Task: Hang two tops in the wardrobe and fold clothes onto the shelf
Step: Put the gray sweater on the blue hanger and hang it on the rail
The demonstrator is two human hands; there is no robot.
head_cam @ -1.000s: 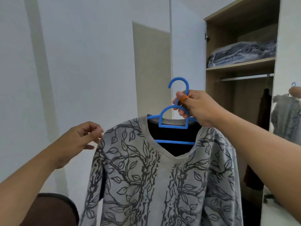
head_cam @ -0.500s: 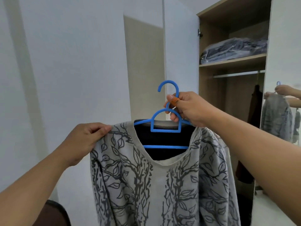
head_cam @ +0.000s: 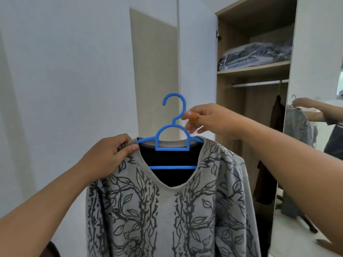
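Now the left hand is pinching the shoulder of the grey top, with its thumb and fingers curled on the cloth beside the neck hole. The top, with dark leaves drawn on it, is hanging on the blue hanger out in front of the wardrobe, not inside it. The right hand is holding the hanger just under its hook, fingers curled round the thin neck.

It looks like the first top is getting smoothed on its hanger. Next, the hook needs to be carried to the right and up, then dropped over the rail. A dark garment is already hanging there. Above it, the shelf is carrying clothes in a clear bag.

No words or labels are showing anywhere.
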